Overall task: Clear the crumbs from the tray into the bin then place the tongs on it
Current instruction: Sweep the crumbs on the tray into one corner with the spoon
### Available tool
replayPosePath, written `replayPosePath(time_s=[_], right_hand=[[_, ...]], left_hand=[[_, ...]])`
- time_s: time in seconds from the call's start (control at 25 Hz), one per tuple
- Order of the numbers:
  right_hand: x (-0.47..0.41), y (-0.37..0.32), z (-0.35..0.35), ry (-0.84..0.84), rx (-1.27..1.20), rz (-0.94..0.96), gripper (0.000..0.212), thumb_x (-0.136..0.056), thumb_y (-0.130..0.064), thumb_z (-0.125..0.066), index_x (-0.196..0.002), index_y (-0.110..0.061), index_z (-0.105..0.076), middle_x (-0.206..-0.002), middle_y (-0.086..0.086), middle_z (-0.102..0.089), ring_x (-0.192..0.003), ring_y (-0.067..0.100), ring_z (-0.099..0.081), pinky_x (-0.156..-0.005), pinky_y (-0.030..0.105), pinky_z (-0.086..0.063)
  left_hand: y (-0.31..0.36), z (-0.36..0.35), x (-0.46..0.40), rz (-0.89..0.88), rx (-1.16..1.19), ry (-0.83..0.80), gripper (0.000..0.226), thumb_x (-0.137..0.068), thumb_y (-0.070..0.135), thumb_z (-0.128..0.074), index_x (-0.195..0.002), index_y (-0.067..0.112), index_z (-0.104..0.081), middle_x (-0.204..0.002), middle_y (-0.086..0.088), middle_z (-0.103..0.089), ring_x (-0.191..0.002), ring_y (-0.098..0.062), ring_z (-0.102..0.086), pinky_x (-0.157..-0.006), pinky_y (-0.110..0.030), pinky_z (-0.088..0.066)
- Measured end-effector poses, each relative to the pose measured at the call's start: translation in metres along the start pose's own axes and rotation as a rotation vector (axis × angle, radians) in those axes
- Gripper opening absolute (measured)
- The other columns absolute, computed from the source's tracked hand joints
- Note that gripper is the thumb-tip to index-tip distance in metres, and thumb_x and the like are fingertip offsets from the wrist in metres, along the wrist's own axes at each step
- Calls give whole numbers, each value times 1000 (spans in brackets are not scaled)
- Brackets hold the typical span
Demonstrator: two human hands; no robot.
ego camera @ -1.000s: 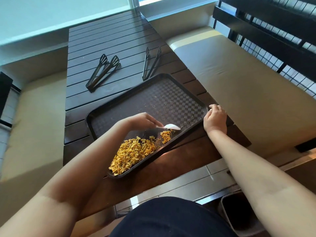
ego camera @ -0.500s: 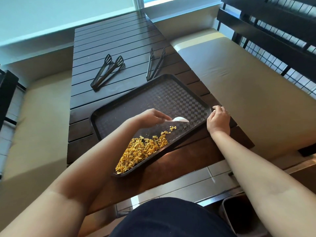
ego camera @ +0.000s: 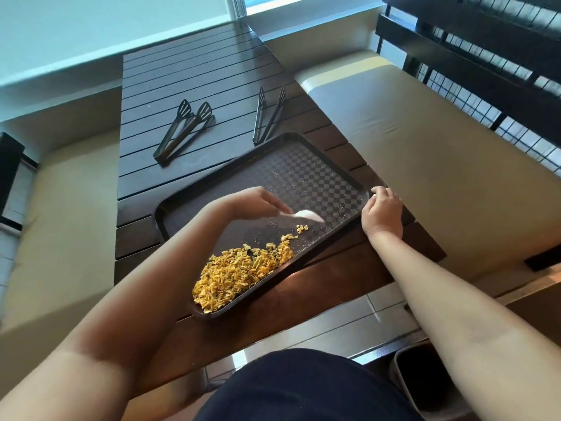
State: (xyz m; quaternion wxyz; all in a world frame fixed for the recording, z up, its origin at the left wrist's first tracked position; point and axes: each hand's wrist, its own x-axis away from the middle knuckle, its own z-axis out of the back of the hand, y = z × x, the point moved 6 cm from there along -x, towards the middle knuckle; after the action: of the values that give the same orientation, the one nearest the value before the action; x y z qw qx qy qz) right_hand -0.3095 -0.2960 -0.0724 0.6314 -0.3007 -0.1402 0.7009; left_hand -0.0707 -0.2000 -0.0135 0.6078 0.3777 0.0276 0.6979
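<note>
Left hand [ego camera: 258, 202] pinches a white spoon [ego camera: 306, 214]; crumbs [ego camera: 243, 271] lie heaped just below it at the tray [ego camera: 303, 165] corner. Right hand [ego camera: 383, 212] grips the tray's edge. Tongs [ego camera: 182, 129] lie beyond. A hasty sweep could flick crumbs over the low rim, missing the bin [ego camera: 425, 378].

Tray [ego camera: 230, 174]: dark plastic, checkered textured base, smooth rim. Counter [ego camera: 194, 74]: dark slatted wood, satin (glossier at the near edge). Two tongs [ego camera: 182, 129] [ego camera: 268, 115]: black, matt. Spoon [ego camera: 306, 214]: white plastic. Crumbs [ego camera: 239, 271]: dry, flaky yellow.
</note>
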Motion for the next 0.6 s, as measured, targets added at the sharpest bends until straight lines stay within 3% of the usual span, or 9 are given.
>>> replayPosePath(time_s=[0.08, 0.16, 0.24, 0.32, 0.48, 0.6], right_hand=[[1, -1, 0, -1, -4, 3, 30, -89, -1, -39, -112, 4, -58, -112, 25, -58, -106, 39, -50, -97, 40, -32], [1, -1, 1, -2, -6, 1, 30, -89, -1, -39, -112, 4, -58, -113, 25, -58, -106, 40, -50, -97, 40, -31], [0, -1, 1, -3, -6, 7, 30, -88, 0, -40, -112, 4, -59, -112, 25, -58, -106, 40, -50, -96, 40, -31], [0, -1, 1, -3, -4, 11, 30, -88, 0, -40, -111, 5, -59, -112, 25, -59, -106, 40, -50, -96, 40, -31], [0, -1, 0, 0, -5, 5, 30, -88, -1, -40, -112, 4, -58, -112, 25, -58, -106, 40, -50, -96, 41, -32], [0, 0, 1, 7, -18, -4, 30, -88, -1, -40, -112, 4, -58, -113, 25, -58, -106, 41, -50, -96, 42, -33]], left_hand=[[9, -6, -9, -9, -4, 97, 32, -92, 16, -48, -110, 38, -64, -99, 12, -61, -64, 2, -50, -62, -18, -40], [13, -20, -15, -13, 0, 86, 32, -94, 17, -46, -115, 34, -63, -106, 8, -61, -71, -2, -52, -64, -19, -41], [8, -30, -16, -12, 1, 30, 31, -94, 17, -47, -116, 31, -63, -118, 5, -60, -91, -6, -54, -82, -23, -42], [-4, -29, -7, 8, -13, -32, 30, -93, 16, -49, -114, 30, -64, -119, 6, -61, -96, -4, -54, -92, -26, -39], [-40, -16, 19, 93, -55, -132, 30, -91, 12, -50, -111, 28, -66, -111, 7, -65, -91, -3, -57, -90, -25, -43], [-48, -4, 26, 88, 23, -15, 31, -92, 12, -48, -113, 27, -65, -106, 5, -64, -80, -3, -56, -78, -24, -45]])
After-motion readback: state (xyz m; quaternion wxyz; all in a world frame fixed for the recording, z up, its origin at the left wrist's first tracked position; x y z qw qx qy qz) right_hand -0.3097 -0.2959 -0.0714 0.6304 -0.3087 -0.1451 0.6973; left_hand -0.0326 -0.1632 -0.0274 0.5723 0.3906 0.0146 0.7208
